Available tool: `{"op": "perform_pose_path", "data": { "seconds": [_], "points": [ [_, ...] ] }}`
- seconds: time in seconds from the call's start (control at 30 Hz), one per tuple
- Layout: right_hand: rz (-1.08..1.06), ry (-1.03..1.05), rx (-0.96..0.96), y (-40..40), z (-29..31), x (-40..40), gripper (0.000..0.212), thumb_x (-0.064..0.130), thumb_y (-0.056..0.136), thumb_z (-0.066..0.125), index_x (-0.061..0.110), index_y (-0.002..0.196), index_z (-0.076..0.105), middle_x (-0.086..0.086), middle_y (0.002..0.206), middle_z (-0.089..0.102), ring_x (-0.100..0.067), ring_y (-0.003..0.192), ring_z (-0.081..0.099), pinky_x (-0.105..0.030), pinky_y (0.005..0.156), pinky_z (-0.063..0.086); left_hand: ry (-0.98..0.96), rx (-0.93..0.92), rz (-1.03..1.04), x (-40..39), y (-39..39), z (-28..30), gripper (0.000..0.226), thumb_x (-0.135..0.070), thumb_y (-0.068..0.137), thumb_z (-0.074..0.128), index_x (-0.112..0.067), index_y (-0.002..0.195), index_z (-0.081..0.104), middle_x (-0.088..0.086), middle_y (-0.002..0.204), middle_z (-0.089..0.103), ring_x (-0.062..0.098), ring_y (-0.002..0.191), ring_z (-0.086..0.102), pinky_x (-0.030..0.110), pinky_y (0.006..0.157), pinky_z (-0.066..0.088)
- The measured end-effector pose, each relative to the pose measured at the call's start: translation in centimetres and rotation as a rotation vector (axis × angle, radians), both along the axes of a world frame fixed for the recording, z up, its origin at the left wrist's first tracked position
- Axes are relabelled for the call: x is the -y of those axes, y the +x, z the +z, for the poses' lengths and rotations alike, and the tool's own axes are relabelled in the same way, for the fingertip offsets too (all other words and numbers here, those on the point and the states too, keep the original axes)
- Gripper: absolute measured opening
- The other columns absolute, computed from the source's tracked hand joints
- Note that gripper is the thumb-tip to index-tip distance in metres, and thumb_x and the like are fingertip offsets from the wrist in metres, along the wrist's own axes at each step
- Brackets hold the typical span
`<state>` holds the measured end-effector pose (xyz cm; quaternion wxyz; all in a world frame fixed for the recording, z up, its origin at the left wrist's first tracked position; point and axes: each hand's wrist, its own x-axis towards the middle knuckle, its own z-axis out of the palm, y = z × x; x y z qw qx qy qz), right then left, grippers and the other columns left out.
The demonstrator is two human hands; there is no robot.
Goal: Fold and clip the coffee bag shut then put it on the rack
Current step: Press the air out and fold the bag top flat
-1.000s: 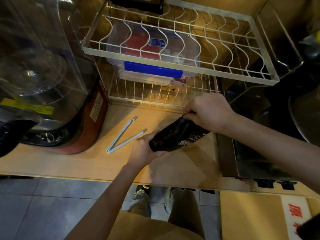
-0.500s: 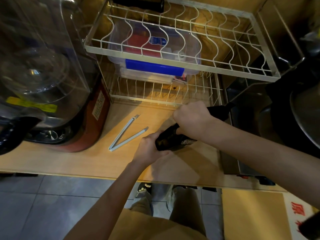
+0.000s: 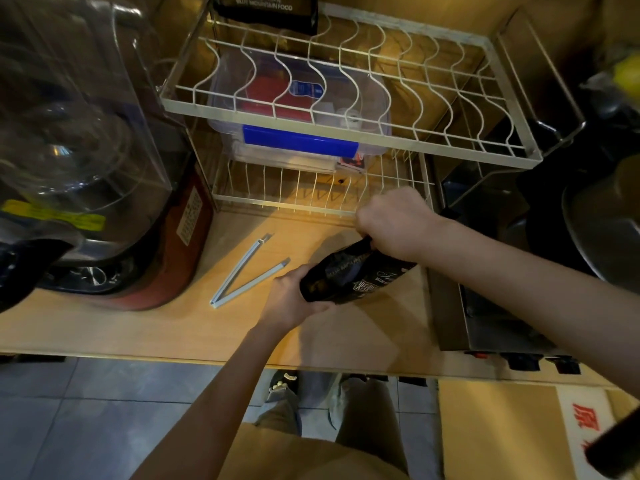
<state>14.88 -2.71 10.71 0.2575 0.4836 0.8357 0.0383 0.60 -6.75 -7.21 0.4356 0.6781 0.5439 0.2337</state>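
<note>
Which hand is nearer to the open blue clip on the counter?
Left. The left hand holds the coffee bag's lower end just right of the clip. The right hand grips the bag's top, farther right.

"BLUE MOUNTAIN FOOD", black bag (image 3: 266, 10) atop rack (image 3: 346, 133)

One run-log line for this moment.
stage: folding | left hand: bag base | right hand: bag top | coffee bag: unclipped | clip: open, on counter

coffee bag (image 3: 349, 277) is black with whitish print, clip (image 3: 244, 273) pale blue-grey, rack (image 3: 346, 128) white wire, table (image 3: 138, 327) light wood
</note>
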Motion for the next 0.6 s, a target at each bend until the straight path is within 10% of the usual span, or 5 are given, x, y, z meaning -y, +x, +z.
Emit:
{"op": "perform_pose_path", "data": {
  "seconds": [0.33, 0.6],
  "points": [
    [0.007, -0.136, -0.195, 1.8, 2.4, -0.2, 0.037, 0.052, 0.083, 0.053, 0.019, 0.098, 0.064, 0.006, 0.078, 0.053, -0.009, 0.073, 0.049, -0.025, 0.065, 0.046, -0.027, 0.014, -0.021, 0.2, -0.7, -0.6, 0.072, -0.02, 0.057, 0.083, -0.016, 0.121, 0.051, 0.006, 0.114, 0.065, 0.018, 0.108, 0.058, 0.015, 0.083, 0.039],
    [0.087, -0.173, -0.203, 1.7, 2.2, 0.4, 0.028, 0.026, 0.083, 0.062, 0.021, 0.11, 0.059, 0.001, 0.1, 0.063, -0.014, 0.098, 0.056, -0.028, 0.079, 0.046, 0.117, 0.186, 0.08, 1.0, 0.9, 3.3, 0.073, -0.025, 0.062, 0.08, -0.018, 0.127, 0.048, -0.012, 0.112, 0.051, -0.001, 0.107, 0.046, -0.004, 0.086, 0.03]
  ]
}}
